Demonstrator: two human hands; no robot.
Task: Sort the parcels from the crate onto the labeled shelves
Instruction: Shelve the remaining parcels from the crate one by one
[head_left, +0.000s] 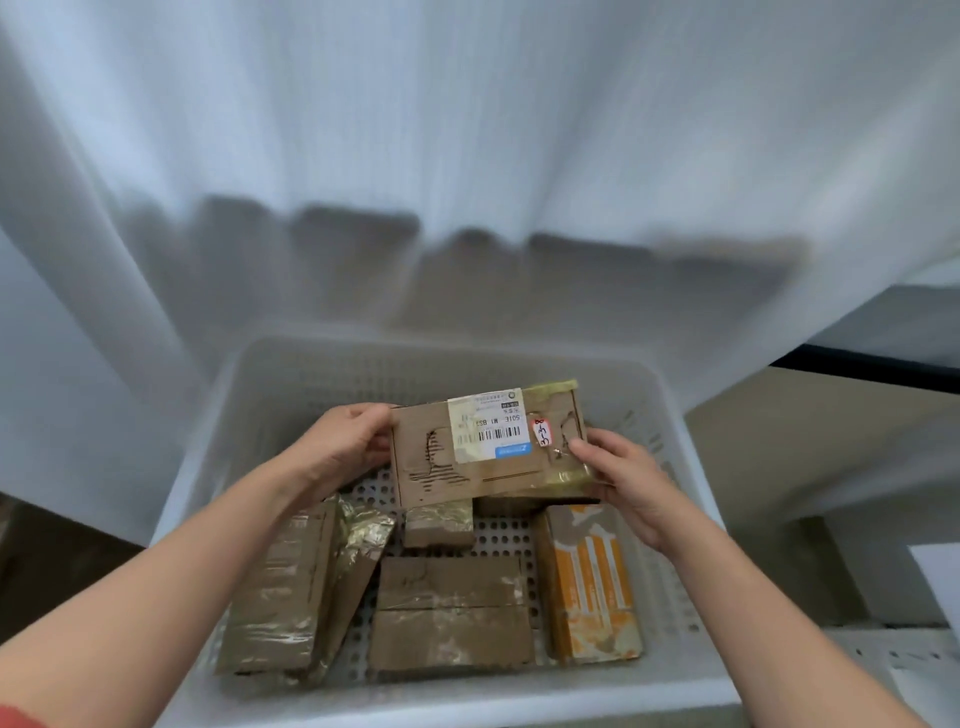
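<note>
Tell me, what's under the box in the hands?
The left hand and right hand hold the box over the crate. Beneath its near edge peek a small taped parcel and an orange box. Whatever lies straight under the box is hidden.

Red sleeve edge (15, 718), left arm (171, 561)

Dark shapes (467, 270) behind curtain (467, 130) blurred, unidentifiable. Label (491, 423) small print too tiny to read. Parcel (467, 478) covers most of a box (506, 504) beneath. Crate (441, 709) near rim, left forearm (156, 597), right forearm (779, 623) cut by bottom edge.
</note>
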